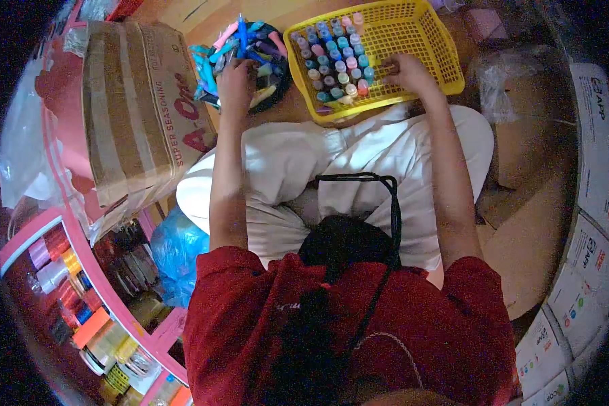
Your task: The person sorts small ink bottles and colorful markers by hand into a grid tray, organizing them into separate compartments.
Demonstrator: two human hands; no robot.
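My left hand [237, 82] is over a dark round container [279, 86] heaped with slim blue, teal and pink pieces that look like pens or small tubes [206, 71]. Its fingers curl down into the heap, and what they grip is hidden. A yellow plastic basket [446, 61] lies to the right of the container. Small bottles [342, 65] with teal, blue, pink and white tops stand packed in rows in its left half. My right hand [407, 72] hovers over the basket beside the bottles, fingers bent but apart, with nothing visible in them.
A taped cardboard box [132, 108] stands at the left, above a pink shelf [108, 284] with ribbon rolls and tape. A blue plastic bag [179, 247] is near my left knee. Flattened cardboard [534, 250] and white printed boxes [592, 254] line the right side.
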